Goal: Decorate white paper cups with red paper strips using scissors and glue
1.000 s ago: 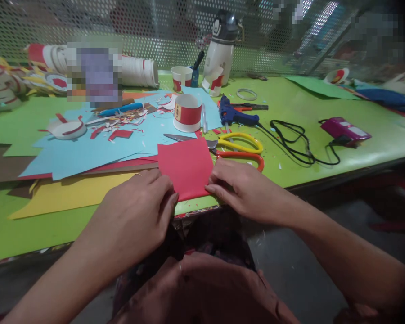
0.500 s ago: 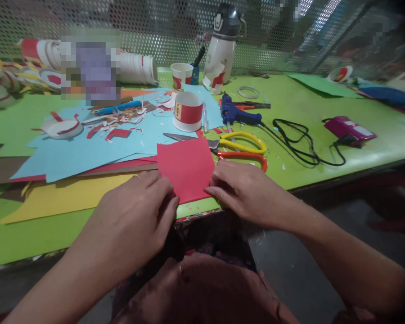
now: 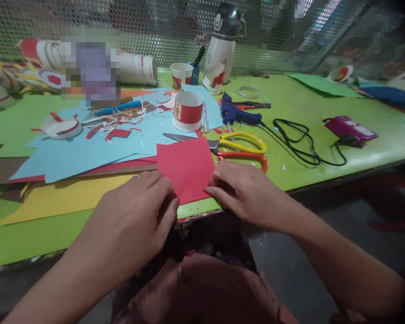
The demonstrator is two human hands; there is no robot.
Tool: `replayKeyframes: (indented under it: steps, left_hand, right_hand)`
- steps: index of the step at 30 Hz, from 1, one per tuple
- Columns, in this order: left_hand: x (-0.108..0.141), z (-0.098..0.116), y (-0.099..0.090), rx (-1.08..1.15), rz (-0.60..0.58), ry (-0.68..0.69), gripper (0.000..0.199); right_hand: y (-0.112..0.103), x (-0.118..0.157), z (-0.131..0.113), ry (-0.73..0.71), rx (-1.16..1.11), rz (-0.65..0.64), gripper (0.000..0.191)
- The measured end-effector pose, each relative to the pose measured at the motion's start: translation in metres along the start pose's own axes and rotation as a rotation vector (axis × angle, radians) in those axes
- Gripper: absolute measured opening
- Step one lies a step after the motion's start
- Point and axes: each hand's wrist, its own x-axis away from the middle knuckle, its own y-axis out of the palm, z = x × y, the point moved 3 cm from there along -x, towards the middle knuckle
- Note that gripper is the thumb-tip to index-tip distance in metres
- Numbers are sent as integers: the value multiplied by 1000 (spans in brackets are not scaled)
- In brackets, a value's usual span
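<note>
Red paper [image 3: 185,171], green table [image 3: 303,112], mesh [image 3: 180,38] behind

From here I see smooth, matt red paper [image 3: 186,168], a bottle [image 3: 219,56] with a glossy body, scissors [image 3: 211,143] with metal blades and shiny plastic-looking handles, and perforated metal-looking mesh [image 3: 141,29].

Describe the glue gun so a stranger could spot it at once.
Find the tall white bottle at the back of the green table. In front of it, slightly to the right, lies the glue gun, just behind the scissors with yellow and orange handles. Its deep-blue pistol shape and black cord set it apart.
</note>
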Motion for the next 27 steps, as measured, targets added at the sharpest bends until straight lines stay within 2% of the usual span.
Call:
replayKeyframes:
  steps: [7, 17, 24, 27]
  left_hand:
    - [0, 1, -1, -15, -40, -14, 20]
    - [2, 1, -2, -46, -81, -33, 19]
    - [6, 3, -1, -43, 7, -42, 15]
    - [8, 5, 1, -18, 34, 26, 20]
  right_hand:
    - [1, 3, -1, 1, -15, 70, 13]
    - [2, 4, -1, 4, -26, 98, 12]
    - [3, 7, 1, -28, -27, 140, 10]
    - [4, 9, 1, -34, -31, 164, 10]
